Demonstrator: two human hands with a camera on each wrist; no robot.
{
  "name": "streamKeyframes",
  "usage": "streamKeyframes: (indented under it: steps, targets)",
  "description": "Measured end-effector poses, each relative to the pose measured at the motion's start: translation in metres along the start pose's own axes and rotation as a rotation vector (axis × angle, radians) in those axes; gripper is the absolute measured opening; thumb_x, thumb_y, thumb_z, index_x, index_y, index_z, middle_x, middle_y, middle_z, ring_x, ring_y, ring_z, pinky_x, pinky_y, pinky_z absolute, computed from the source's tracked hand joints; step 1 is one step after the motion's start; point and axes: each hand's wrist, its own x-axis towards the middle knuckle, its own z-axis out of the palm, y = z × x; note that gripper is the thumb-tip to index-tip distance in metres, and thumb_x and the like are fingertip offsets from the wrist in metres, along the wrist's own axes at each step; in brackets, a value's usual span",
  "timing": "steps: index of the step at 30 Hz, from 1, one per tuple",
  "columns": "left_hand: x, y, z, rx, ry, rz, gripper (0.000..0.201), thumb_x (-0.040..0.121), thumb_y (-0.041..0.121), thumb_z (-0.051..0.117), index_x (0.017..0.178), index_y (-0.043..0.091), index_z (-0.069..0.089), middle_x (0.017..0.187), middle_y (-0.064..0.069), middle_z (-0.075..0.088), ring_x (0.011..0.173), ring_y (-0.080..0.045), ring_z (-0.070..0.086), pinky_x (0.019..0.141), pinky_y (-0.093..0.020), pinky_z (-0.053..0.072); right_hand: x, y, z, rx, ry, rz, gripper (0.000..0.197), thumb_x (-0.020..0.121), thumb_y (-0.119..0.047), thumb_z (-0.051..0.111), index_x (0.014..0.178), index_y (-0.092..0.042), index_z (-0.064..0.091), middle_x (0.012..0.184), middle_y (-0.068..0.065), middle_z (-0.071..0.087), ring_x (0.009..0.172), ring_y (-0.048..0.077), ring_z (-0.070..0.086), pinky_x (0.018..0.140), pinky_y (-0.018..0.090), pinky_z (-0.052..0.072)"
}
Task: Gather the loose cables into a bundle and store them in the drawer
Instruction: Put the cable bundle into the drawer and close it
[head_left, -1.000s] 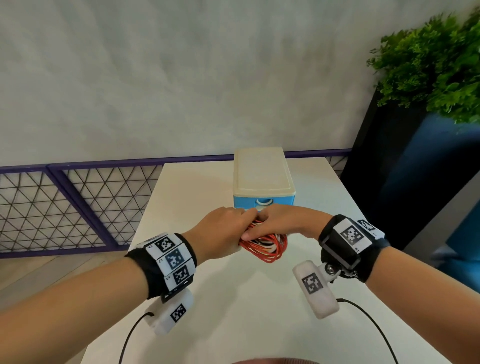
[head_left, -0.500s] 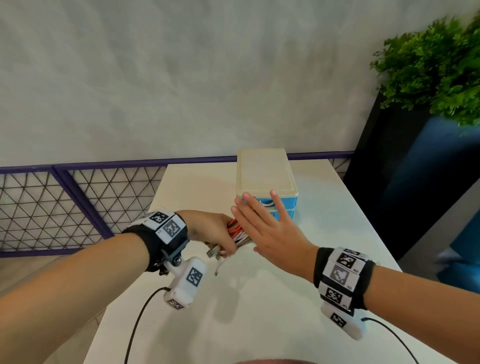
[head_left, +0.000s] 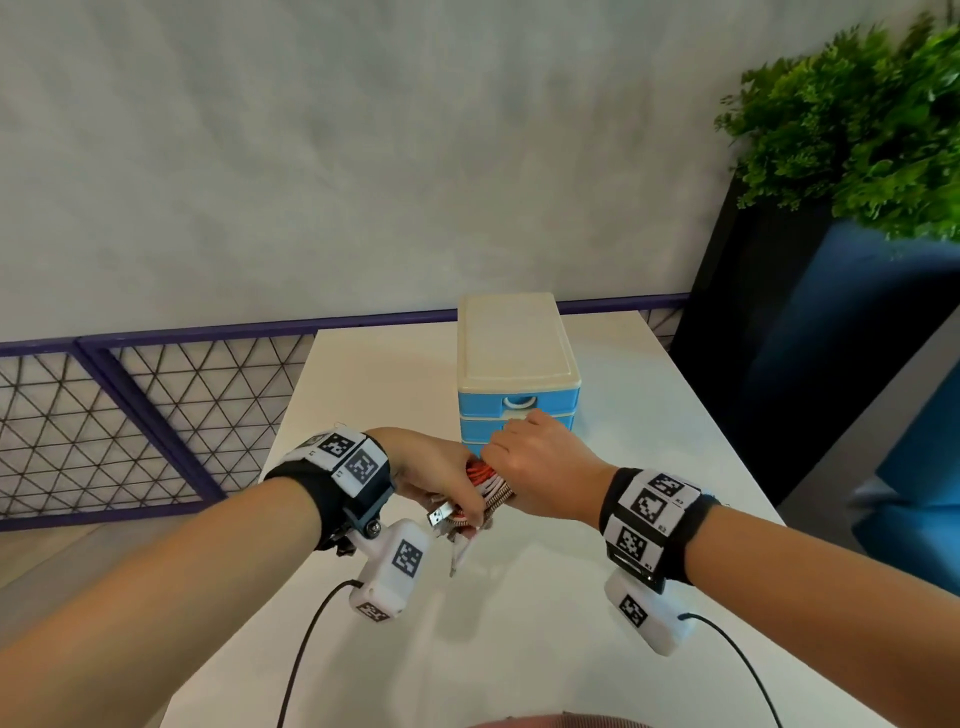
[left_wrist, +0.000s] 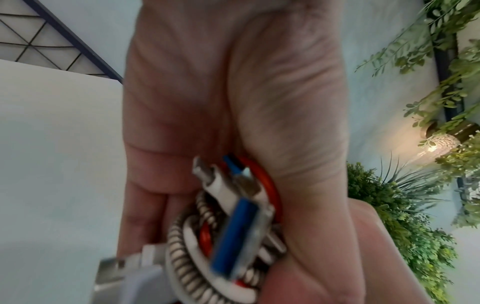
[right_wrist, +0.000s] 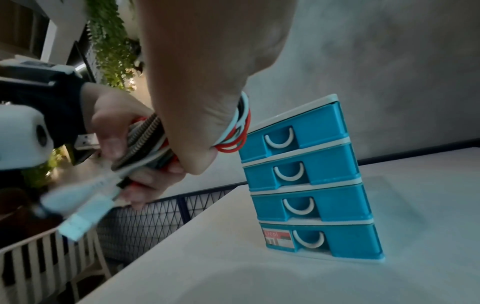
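Observation:
A coiled bundle of cables (head_left: 485, 488), red, white and a braided one, hangs above the table between both hands. My left hand (head_left: 441, 478) grips its near side, with USB plugs (head_left: 440, 515) sticking out below. My right hand (head_left: 540, 470) is curled round the far side of the bundle (right_wrist: 235, 131). In the left wrist view the coils (left_wrist: 221, 242) and a blue-tongued plug (left_wrist: 233, 234) fill the palm. Just behind the hands stands the small blue drawer unit (head_left: 518, 402) with a cream top; all its drawers (right_wrist: 301, 170) are closed.
The white table (head_left: 649, 467) ends at a purple-framed mesh fence (head_left: 130, 415) on the left and back. A dark planter with green foliage (head_left: 857, 130) stands at the right. Black sensor cords (head_left: 306, 644) trail from both wrists toward me.
My right hand, flat and open half a second ago, has closed round the bundle. Both hands hold the cables together close in front of the drawer unit.

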Motion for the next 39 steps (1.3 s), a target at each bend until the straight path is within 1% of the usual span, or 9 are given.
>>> streamKeyframes:
  steps: [5,7,10,14,22,26,31,35,39]
  targets:
    - [0.011,0.006,-0.017,-0.093,0.367,0.218,0.042,0.078,0.026,0.074,0.115,0.011,0.058,0.100,-0.002,0.063,0.084,-0.010,0.059,0.073,-0.021,0.047,-0.005,0.028,-0.009,0.101,-0.170,0.224,0.023,0.076,-0.034,0.065,0.085,-0.013,0.066,0.087,0.004,0.064,0.076,0.028,0.063,0.060,0.032,0.039]
    - [0.012,0.007,-0.030,0.032,0.637,0.320,0.032,0.086,0.029,0.067,0.113,0.014,0.060,0.108,0.003,0.062,0.098,-0.009,0.058,0.078,-0.019,0.045,-0.009,0.039,-0.009,0.135,-0.258,0.290,0.033,0.080,-0.037,0.061,0.101,-0.012,0.064,0.105,0.003,0.061,0.084,0.027,0.063,0.062,0.031,0.038]
    - [0.013,0.004,-0.047,0.404,0.899,0.380,0.020,0.093,0.017,0.052,0.111,0.016,0.060,0.117,0.001,0.059,0.109,-0.013,0.055,0.086,-0.026,0.044,-0.007,0.046,-0.004,0.174,-0.319,0.330,0.028,0.078,-0.036,0.059,0.099,-0.017,0.059,0.099,-0.003,0.063,0.082,0.022,0.063,0.060,0.028,0.039]
    - [0.021,-0.001,-0.053,0.602,0.831,0.331,0.032,0.095,0.006,0.039,0.121,0.012,0.056,0.126,-0.002,0.055,0.115,-0.017,0.052,0.097,-0.030,0.042,0.004,0.049,0.006,0.199,-0.335,0.392,0.027,0.073,-0.033,0.058,0.097,-0.020,0.060,0.097,-0.007,0.066,0.082,0.021,0.065,0.059,0.029,0.048]
    - [0.024,0.003,-0.061,0.661,0.858,0.344,0.029,0.091,0.001,0.047,0.111,0.013,0.063,0.113,-0.002,0.059,0.104,-0.019,0.056,0.087,-0.028,0.043,0.010,0.047,-0.009,0.266,-0.368,0.425,0.029,0.071,-0.040,0.065,0.088,-0.018,0.058,0.083,-0.003,0.063,0.072,0.022,0.061,0.058,0.029,0.047]
    - [0.026,0.008,-0.061,0.734,0.887,0.334,0.040,0.073,-0.010,0.057,0.104,0.014,0.064,0.108,-0.002,0.058,0.100,-0.020,0.056,0.085,-0.033,0.047,0.009,0.041,-0.037,0.338,-0.457,0.412,0.034,0.072,-0.045,0.067,0.093,-0.018,0.061,0.083,-0.002,0.063,0.072,0.020,0.058,0.064,0.032,0.052]
    - [0.035,0.014,-0.060,0.710,0.857,0.242,0.034,0.071,0.016,0.075,0.100,0.022,0.056,0.106,0.003,0.052,0.098,-0.020,0.055,0.080,-0.042,0.051,0.002,0.045,-0.070,0.439,-0.473,0.512,0.029,0.072,-0.038,0.070,0.091,-0.016,0.065,0.078,-0.001,0.065,0.065,0.018,0.058,0.056,0.025,0.047]
    - [0.038,0.013,-0.058,0.643,0.726,0.205,0.082,0.057,0.034,0.087,0.125,0.012,0.046,0.123,-0.003,0.045,0.112,-0.022,0.047,0.095,-0.042,0.045,-0.001,0.068,-0.084,0.424,-0.451,0.683,0.031,0.071,-0.039,0.067,0.087,-0.013,0.066,0.076,0.003,0.067,0.066,0.020,0.061,0.060,0.030,0.052]
    - [0.032,0.010,-0.052,0.664,0.547,0.113,0.136,0.030,0.073,0.077,0.141,0.017,0.021,0.141,-0.001,0.026,0.133,-0.021,0.027,0.111,-0.047,0.031,-0.001,0.076,-0.081,0.406,-0.484,0.843,0.027,0.070,-0.037,0.066,0.069,-0.012,0.056,0.062,0.001,0.053,0.055,0.018,0.049,0.051,0.026,0.040]
